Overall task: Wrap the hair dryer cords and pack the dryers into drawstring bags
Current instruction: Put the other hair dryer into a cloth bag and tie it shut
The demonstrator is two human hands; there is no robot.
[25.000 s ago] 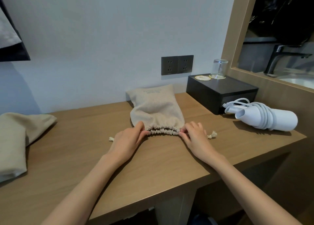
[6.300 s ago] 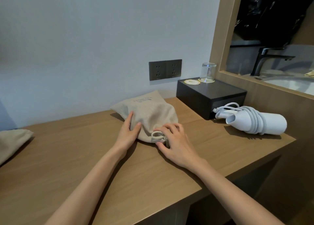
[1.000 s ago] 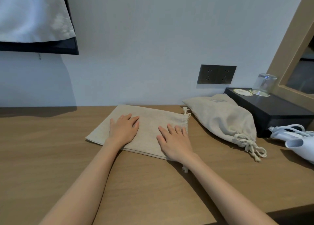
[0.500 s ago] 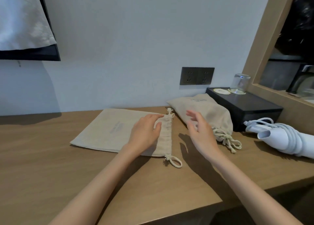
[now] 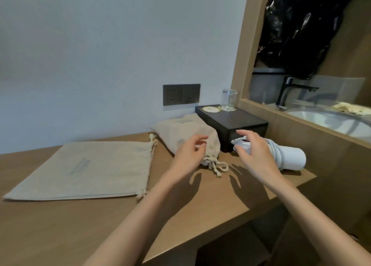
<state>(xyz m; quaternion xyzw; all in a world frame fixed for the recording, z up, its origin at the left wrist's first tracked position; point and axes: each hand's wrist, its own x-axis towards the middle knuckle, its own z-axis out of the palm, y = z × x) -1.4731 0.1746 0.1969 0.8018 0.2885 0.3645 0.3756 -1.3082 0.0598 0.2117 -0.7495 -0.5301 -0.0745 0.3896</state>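
Light: soft, overhead | Shadows: left hand (image 5: pixel 187 157) and right hand (image 5: pixel 257 157) cast dark shapes on desk (image 5: pixel 80 225) | Focus: soft overall | Edges: bowed

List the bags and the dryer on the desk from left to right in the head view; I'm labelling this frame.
Left to right: flat drawstring bag → bulging tied drawstring bag → white hair dryer, cord wrapped round it. The black box overlaps the last two, so it is omitted.

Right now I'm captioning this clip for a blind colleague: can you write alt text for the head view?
The left hand and right hand, open and empty, reach toward a cord-wrapped white hair dryer on a wooden desk. A filled, tied drawstring bag lies beside a flat empty bag.
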